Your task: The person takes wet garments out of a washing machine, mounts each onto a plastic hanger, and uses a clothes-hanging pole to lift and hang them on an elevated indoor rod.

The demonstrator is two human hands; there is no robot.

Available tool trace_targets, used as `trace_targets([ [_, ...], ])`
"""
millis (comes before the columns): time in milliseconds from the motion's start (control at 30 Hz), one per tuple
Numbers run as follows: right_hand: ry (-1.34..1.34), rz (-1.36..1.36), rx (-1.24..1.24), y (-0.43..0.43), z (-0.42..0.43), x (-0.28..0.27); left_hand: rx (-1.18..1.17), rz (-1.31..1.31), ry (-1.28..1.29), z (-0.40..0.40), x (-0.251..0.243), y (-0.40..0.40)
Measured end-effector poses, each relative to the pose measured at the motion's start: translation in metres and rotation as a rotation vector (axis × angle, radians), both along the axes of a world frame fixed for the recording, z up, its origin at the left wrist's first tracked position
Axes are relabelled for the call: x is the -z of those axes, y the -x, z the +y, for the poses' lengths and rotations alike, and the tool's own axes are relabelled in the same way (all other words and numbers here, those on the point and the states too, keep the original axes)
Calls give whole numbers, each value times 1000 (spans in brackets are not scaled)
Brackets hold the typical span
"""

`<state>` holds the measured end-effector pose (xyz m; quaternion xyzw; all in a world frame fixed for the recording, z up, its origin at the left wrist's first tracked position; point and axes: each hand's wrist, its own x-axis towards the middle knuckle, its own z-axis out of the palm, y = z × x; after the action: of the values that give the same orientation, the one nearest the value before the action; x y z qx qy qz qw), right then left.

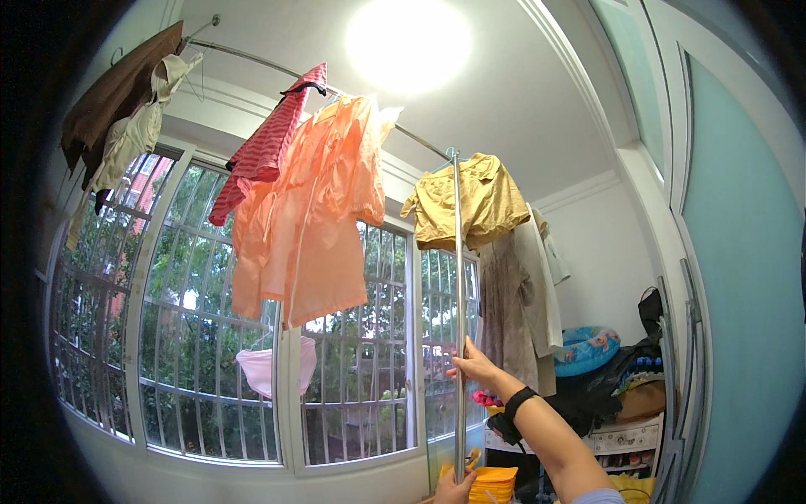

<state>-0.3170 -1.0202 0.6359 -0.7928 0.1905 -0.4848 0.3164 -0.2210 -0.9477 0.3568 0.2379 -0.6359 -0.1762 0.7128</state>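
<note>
Both my hands are on a long metal clothes pole (pixel 460 302), which stands nearly upright before me. My right hand (pixel 473 365), with a black band on the wrist, grips it around mid-length. Lower down, at the picture's bottom edge, my left hand (pixel 456 487) is closed around the same pole and only partly in view. The pole's top end meets a light green hanger (pixel 449 153) near the overhead metal rail (pixel 412 137). From that hanger hang yellow shorts (pixel 494 201), partly behind the pole. Whether the hanger bears on the rail or the pole, I cannot tell.
An orange jacket (pixel 327 208), a red striped garment (pixel 271 151) and brown cloth (pixel 119 101) hang leftward. Long grey clothes (pixel 507 302) hang behind the pole. Barred windows (pixel 214 315) stand ahead. A blue swim ring (pixel 585 349) lies above a white cabinet (pixel 630 438) at right.
</note>
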Motion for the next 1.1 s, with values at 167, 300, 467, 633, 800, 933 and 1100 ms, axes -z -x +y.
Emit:
trace_targets([
  [167, 109, 3, 113, 1, 11, -12, 38, 42, -106, -5, -38, 3],
  [300, 253, -25, 181, -10, 8, -9, -5, -50, -256, 28, -65, -4],
  [467, 266, -45, 159, -7, 5, -6, 147, 57, -226, -15, -44, 6],
  [633, 195, -34, 101, -1, 14, 8, 134, 61, -202, 8, -39, 10],
  [800, 182, -31, 97, -10, 9, 28, 62, -87, -279, -53, 7, -6],
  [933, 207, -144, 71, -3, -3, 36, 88, -58, -233, -45, 7, 1],
  [1100, 408, -63, 207, -1, -37, 59, -29, -158, -237, -38, 16, -4],
])
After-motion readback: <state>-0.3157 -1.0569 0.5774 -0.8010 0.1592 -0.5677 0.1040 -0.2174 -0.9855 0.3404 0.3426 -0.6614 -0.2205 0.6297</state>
